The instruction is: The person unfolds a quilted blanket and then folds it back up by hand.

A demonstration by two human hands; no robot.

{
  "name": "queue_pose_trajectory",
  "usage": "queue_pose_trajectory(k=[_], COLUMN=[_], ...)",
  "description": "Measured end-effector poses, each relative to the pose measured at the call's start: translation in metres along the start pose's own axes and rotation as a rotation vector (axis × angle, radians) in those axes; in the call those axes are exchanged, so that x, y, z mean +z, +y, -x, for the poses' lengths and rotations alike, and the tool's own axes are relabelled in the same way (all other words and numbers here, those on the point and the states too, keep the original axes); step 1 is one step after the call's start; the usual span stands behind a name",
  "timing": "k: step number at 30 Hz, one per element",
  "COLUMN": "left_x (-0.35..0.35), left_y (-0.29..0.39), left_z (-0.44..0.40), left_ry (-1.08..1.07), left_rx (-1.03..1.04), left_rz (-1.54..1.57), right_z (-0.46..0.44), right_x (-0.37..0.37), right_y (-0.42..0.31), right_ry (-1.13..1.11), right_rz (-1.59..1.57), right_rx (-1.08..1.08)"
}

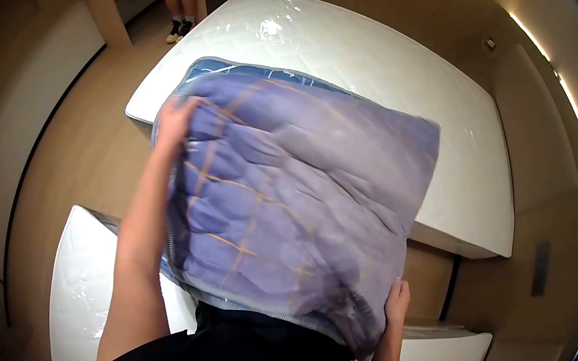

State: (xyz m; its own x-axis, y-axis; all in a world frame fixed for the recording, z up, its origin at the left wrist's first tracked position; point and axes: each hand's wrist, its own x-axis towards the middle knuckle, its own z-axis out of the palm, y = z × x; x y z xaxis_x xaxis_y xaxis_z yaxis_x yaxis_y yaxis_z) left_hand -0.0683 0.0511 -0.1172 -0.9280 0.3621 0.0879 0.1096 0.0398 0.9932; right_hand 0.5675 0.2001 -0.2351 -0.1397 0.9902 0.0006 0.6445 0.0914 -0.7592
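Purple quilt (289, 180), left grip (177, 120) clasping far-left edge, right grip (396, 303) clasping near-right edge, floor (88, 126) stretching left of mattress (470, 142)

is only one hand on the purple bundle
No: on the purple bundle, the left hand is at the upper left edge and the right hand at the lower right.
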Motion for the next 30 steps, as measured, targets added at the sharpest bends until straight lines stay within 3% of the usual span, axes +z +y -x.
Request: queue_pose_trajectory(k=[3,5,7,9,12,13,15,16,19,20,24,28,30], left_x=[-0.088,-0.134,-0.185,-0.202,-0.198,-0.174,-0.157,-0.15,-0.148,-0.145,-0.132,-0.143,-0.154], left_y=[-0.07,-0.144,-0.26,-0.317,-0.299,-0.247,-0.235,-0.228,-0.226,-0.227,-0.208,-0.213,-0.245], left_z=[-0.038,-0.031,-0.008,0.053,0.149,0.167,0.193,0.19,0.176,0.176,0.172,0.159,0.152], left_ry=[0.246,0.382,0.312,-0.008,-0.275,-0.481,-0.532,-0.552,-0.535,-0.445,-0.561,-0.307,-0.304], left_rx=[0.152,0.051,-0.134,-0.402,-0.634,-0.658,-0.311,-0.538,-0.803,-0.846,-0.978,-0.963,-0.928], left_rz=[-0.111,-0.139,-0.715,-0.882,-1.071,-1.309,-1.459,-1.348,-1.195,-1.296,-1.4,-1.367,-1.38], right_z=[-0.009,-0.01,-0.009,-0.012,-0.013,-0.01,-0.005,-0.005,-0.007,-0.009,-0.005,0.001,0.001], right_x=[0.008,0.007,0.01,0.013,0.016,0.016,0.015,0.015,0.018,0.021,0.023,0.025,0.029], right_y=[-0.007,-0.042,-0.052,-0.045,0.001,0.01,0.023,0.029,0.04,0.041,0.04,0.044,0.045], right_ry=[0.004,-0.158,-0.254,-0.284,-0.017,-0.004,0.025,0.009,-0.025,-0.022,-0.007,0.025,0.041], right_rz=[-0.232,-0.032,0.075,0.099,0.334,0.333,0.33,0.3,0.238,0.23,0.261,0.219,0.184], right_rx=[-0.13,-0.036,0.02,0.041,-0.236,-0.199,-0.129,-0.091,-0.025,-0.037,-0.044,-0.047,-0.059])
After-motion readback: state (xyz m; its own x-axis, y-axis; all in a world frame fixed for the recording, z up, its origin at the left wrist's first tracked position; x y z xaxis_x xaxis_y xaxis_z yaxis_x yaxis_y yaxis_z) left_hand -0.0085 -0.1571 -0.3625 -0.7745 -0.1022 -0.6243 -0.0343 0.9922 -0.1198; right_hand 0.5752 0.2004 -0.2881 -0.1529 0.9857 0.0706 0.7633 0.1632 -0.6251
